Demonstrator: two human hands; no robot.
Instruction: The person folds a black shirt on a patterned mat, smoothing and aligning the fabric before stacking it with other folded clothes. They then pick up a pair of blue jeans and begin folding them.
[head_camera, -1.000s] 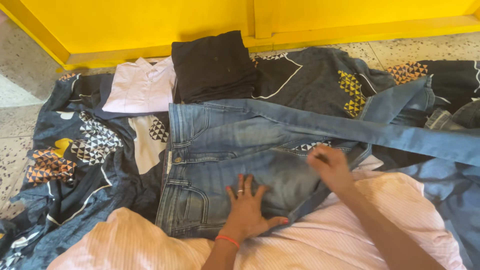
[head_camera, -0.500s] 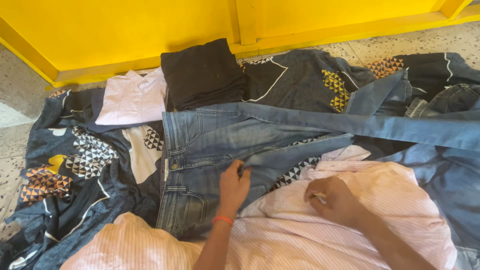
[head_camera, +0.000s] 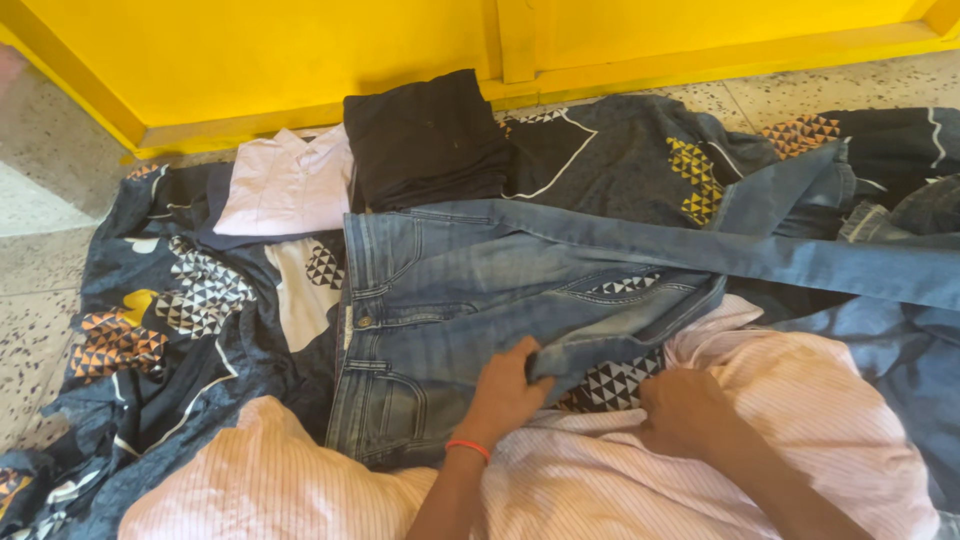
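Now the left hand (head_camera: 505, 395), which a moment back lay flat and spread on the seat of the blue jeans (head_camera: 450, 300), is curled around the near edge of the lower trouser leg, fingers tucked under the denim and thumb on top, lifting that fold a little off the patterned dark bedsheet (head_camera: 190, 300). So the smoothing has given way to a grip, and the leg looks gathered in toward the waist. The right hand (head_camera: 685, 410) has come off the denim and rests on the pink striped cloth (head_camera: 800, 420) just beside the lifted leg; it seems loosely closed, though I cannot tell whether it pinches anything. The jeans lie waistband to the left, directly under and ahead of the left hand, the upper leg stretching away right, below a folded black garment (head_camera: 425, 135) and a folded pale pink shirt (head_camera: 285, 185).
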